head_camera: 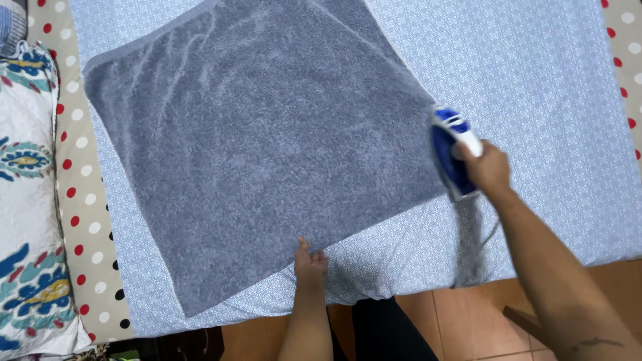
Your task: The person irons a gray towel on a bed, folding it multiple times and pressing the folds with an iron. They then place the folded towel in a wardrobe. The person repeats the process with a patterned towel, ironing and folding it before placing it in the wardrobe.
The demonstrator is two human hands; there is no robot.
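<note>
A grey-blue towel [261,140] lies spread flat on a light blue patterned sheet [535,80]. My left hand [310,262] pinches the towel's near edge, fingers closed on the cloth. My right hand [487,167] grips the handle of a blue and white iron [449,150]. The iron rests at the towel's right edge, partly on the sheet. A blurred cord [470,241] hangs down from it toward the sheet's front edge.
A beige cloth with red, white and black dots [83,220] lies under the sheet on the left and right. A white quilted pillow with a blue and yellow pattern [27,200] sits at far left. Brown floor tiles [468,314] show below the front edge.
</note>
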